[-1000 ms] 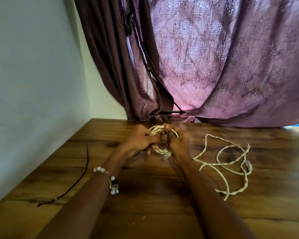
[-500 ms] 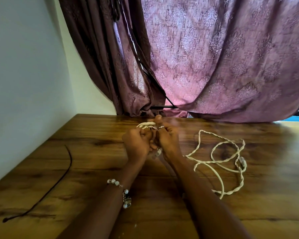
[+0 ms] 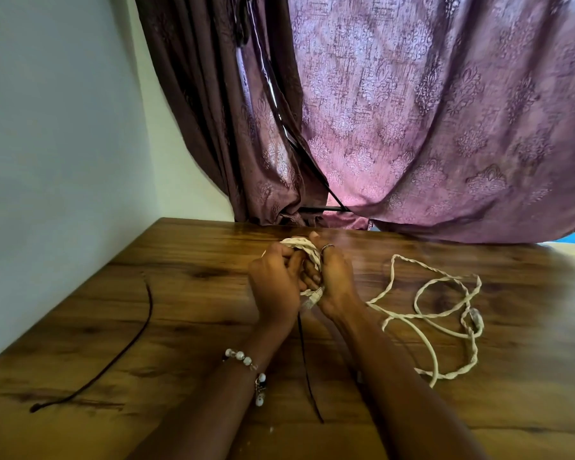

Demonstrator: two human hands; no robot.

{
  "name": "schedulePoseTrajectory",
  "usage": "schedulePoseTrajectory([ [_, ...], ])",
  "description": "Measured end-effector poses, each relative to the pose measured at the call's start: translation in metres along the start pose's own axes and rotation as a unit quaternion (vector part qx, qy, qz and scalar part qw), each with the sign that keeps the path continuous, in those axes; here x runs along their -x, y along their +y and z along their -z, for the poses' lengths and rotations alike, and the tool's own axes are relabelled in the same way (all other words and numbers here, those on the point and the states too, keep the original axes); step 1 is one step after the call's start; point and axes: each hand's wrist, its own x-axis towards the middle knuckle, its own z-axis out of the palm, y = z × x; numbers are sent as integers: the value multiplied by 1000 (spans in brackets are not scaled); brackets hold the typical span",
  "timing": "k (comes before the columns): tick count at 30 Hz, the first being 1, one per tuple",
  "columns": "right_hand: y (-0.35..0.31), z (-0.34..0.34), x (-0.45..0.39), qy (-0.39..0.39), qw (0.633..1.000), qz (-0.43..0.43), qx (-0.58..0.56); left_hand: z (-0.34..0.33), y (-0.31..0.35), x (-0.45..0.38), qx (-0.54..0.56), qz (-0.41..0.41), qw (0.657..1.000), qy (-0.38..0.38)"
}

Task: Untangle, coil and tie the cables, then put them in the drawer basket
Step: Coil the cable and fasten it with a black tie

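Note:
A coil of cream braided cable (image 3: 299, 246) is pinched between both hands above the wooden table (image 3: 186, 303). My left hand (image 3: 274, 283) grips its left side; my right hand (image 3: 334, 282), with a ring on one finger, grips its right side. A connector end pokes out below the fingers. A thin dark cord (image 3: 307, 363) hangs from between my hands down to the table. A second cream cable (image 3: 445, 317), loose and twisted on itself, lies to the right of my right hand. No drawer basket is in view.
Another thin dark cord (image 3: 127, 346) lies on the table's left part. A purple patterned curtain (image 3: 412, 127) hangs over the table's far edge. A pale wall (image 3: 54, 144) borders the left side.
My hands have drawn closer together around the coil, hiding most of it. A dark cord now hangs from between them. The camera view has shifted.

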Motion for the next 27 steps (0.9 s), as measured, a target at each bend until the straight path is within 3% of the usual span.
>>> schedulePoseTrajectory([
  [5, -4, -5, 6, 7, 1000, 15, -11, 3, 0, -1, 48, -1, 999, 14],
  [8, -1, 0, 3, 3, 999, 35, -21, 5, 0, -5, 118, 71, 989, -59],
  [10, 3, 8, -2, 17, 999, 36, -3, 7, 3, -9, 236, 158, 950, -126],
  [15, -9, 17, 0, 83, 995, 60, 14, 23, 12, -20, 436, 330, 799, -250],
  [19, -16, 16, 4, 76, 994, 83, -13, 38, 11, -34, 533, 361, 712, -282],
  [21, -17, 13, 5, 76, 995, 71, -1, 43, 12, -37, 561, 360, 688, -287],
  [23, -16, 11, 6, 73, 995, 67, 3, 44, 14, -36, 551, 329, 713, -284],
  [27, -16, 8, 13, 73, 996, 55, 12, 38, 14, -31, 421, 242, 849, -208],
])
